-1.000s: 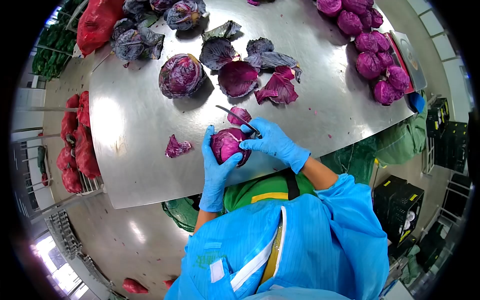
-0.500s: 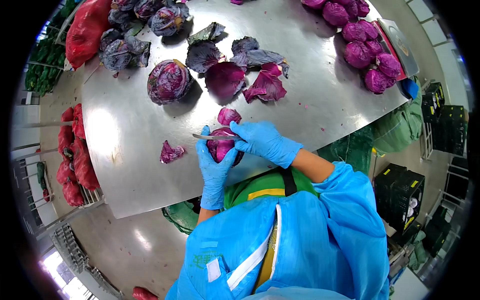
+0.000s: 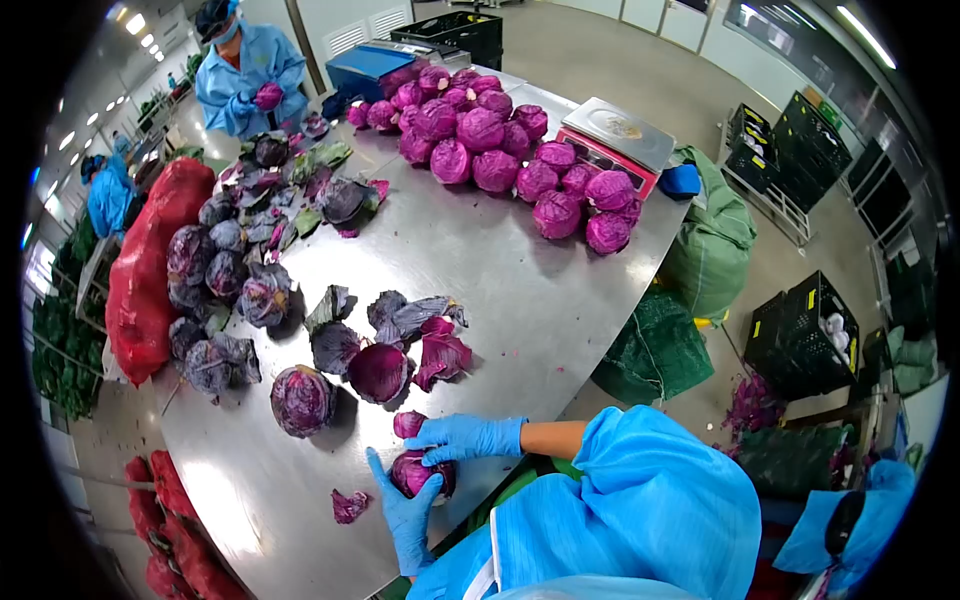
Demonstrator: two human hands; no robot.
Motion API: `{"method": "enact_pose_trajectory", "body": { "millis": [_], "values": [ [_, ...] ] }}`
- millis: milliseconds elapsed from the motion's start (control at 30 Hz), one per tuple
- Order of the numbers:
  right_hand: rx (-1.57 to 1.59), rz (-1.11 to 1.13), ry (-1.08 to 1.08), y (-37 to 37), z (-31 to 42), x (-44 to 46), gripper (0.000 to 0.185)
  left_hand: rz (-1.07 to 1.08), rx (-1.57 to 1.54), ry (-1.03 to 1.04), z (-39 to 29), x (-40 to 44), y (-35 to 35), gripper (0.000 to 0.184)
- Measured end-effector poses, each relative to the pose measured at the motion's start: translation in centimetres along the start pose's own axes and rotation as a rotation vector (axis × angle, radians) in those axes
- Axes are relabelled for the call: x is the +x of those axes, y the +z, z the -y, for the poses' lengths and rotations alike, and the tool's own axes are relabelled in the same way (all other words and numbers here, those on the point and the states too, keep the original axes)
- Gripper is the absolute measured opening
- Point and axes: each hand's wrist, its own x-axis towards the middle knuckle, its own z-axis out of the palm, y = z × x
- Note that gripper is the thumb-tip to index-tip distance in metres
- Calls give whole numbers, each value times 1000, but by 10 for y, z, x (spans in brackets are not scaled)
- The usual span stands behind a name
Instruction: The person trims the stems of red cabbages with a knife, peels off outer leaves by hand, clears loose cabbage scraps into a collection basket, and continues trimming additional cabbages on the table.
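A purple cabbage (image 3: pixel 408 474) rests at the near edge of the metal table (image 3: pixel 500 270). My gloved left hand (image 3: pixel 407 512) holds it from the near left side, thumb and fingers around it. My gloved right hand (image 3: pixel 462 438) lies over its upper right side, fingers bent; the knife seen earlier is not visible now, so what this hand grips is hidden. Just beyond is a small purple leaf piece (image 3: pixel 408 424), and a torn scrap (image 3: pixel 349 506) lies to the left. An untrimmed cabbage (image 3: pixel 303 401) and loose outer leaves (image 3: pixel 380 372) sit farther forward.
Trimmed cabbages (image 3: pixel 480 130) are piled at the far side near a scale (image 3: pixel 620 133). Dark untrimmed cabbages (image 3: pixel 225 272) and a red mesh sack (image 3: pixel 155 270) line the left. A co-worker (image 3: pixel 250 75) holds a cabbage at the far left. Black crates (image 3: pixel 805 335) stand right.
The view has tilted up, showing the far table and a co-worker. The knife, over the cabbage half a second ago, is out of sight. My left fingers have spread somewhat.
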Motion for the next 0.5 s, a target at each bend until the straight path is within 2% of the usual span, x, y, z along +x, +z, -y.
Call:
{"method": "enact_pose_trajectory", "body": {
  "millis": [33, 133, 233, 267, 367, 400, 433, 500],
  "values": [
    [-98, -104, -148, 2, 3, -1, 42, 17, 11, 52, -5, 4, 1, 118],
    [-672, -30, -127, -4, 25, 2, 34, 56, -10, 212, 2, 13, 3, 121],
    [-612, -71, -269, -4, 25, 6, 29, 97, 3, 116, 2, 8, 1, 119],
    [-575, -92, -285, -2, 18, 11, 25, 54, 56, 188, 31, 15, 1, 118],
    [-726, -197, -123, -1, -21, 39, 20, 101, 247, 88, 6, -3, 2, 118],
    [-649, -270, -29, -2, -40, 52, 16, 90, 190, 144, 17, -7, 6, 116],
    [-590, -406, 5, -15, -42, 54, 21, 53, 194, 140, 23, -12, 9, 114],
    [-760, -423, 244, -38, -23, 47, 31, -88, 113, 209, 29, -21, 15, 112]
  ]
}}
